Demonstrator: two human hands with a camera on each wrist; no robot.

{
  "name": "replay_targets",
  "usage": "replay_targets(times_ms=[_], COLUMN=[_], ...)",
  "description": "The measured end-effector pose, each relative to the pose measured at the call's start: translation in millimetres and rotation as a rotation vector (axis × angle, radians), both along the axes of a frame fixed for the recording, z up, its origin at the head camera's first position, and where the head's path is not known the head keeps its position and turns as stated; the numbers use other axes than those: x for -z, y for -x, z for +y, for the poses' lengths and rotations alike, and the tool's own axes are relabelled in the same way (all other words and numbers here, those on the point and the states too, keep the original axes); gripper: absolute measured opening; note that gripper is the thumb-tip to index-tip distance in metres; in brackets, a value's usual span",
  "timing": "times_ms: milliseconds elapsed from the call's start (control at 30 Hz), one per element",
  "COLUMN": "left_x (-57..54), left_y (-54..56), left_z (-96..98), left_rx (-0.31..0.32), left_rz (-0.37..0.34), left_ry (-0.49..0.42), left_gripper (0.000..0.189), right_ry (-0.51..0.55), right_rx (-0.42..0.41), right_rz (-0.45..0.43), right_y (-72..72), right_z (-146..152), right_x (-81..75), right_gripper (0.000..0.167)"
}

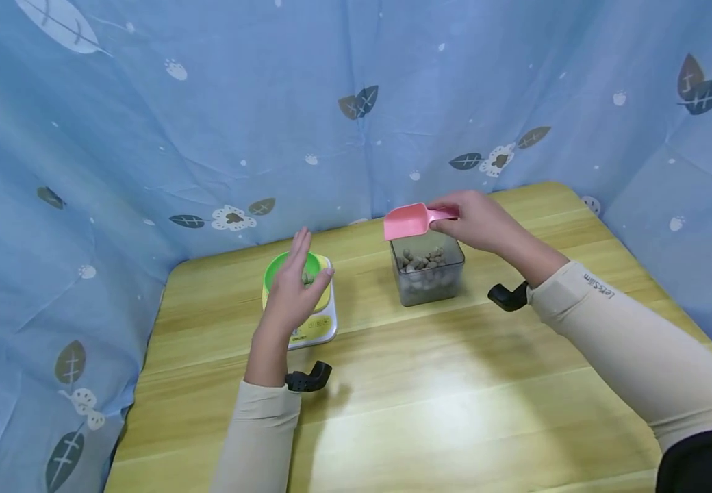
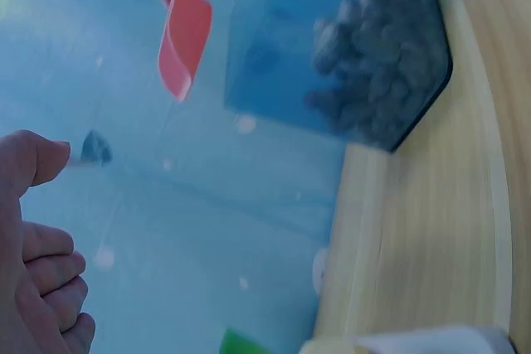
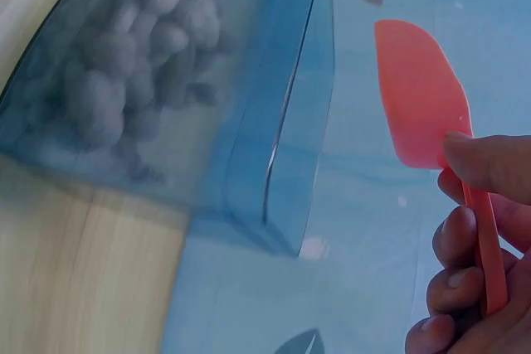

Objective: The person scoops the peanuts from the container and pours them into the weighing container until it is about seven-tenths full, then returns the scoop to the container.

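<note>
My right hand grips the handle of a pink scoop and holds it above the back rim of a clear grey plastic box. Several brownish, nut-like lumps lie inside the box. In the right wrist view the scoop shows no load on the face in sight. My left hand is raised over a yellow and white kitchen scale, fingers straight and holding nothing. Partly hidden behind it, a green bowl with a few lumps sits on the scale.
The wooden table carries the scale at left and the box at centre right. A blue curtain with leaf prints hangs along its back and sides. Each wrist wears a black camera mount.
</note>
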State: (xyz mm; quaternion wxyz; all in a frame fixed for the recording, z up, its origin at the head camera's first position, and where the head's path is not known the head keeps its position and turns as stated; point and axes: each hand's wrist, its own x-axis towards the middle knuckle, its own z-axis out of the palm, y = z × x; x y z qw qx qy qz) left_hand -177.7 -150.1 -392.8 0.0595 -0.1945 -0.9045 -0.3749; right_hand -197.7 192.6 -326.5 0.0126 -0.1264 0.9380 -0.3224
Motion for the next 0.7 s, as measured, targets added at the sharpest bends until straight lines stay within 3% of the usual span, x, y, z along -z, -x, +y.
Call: replay_targets(times_ms=[300, 467, 700], left_x=[0.7, 5.5, 13.1], left_y=[12.7, 17.2, 24.3], left_z=[52.8, 77.0, 95.5], left_rx=[0.171, 0.218, 0.265], left_rz=[-0.044, -0.083, -0.094], left_ry=[0.087, 0.130, 0.180], left_gripper=[0.076, 0.077, 0.079], right_ry=[-0.104, -0.194, -0.363], right_rx=[-0.027, -0.112, -0.220], right_rz=[0.039, 0.161, 0.315], right_y=[-4.3, -5.3, -5.7], right_z=[24, 25, 18], right_x=[4.7, 9.7, 21.1], right_gripper=[0.035, 0.025, 0.015])
